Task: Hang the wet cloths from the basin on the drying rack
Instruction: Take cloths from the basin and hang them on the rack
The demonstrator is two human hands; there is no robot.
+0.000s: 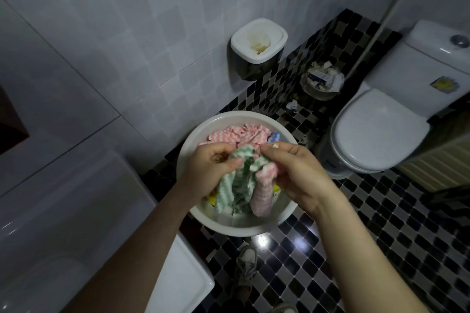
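I am lifting cloths out of the basin (193,134): left hand (213,162) pinching the green cloth (236,180), right hand (297,170) gripping the pink cloth (262,195) (still tangled), so separating them comes next.

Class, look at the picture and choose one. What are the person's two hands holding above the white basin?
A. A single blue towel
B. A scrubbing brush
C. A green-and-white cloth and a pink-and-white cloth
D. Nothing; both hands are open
C: the left hand grips the green-and-white cloth and the right hand the pink-and-white cloth, both hanging over the basin.
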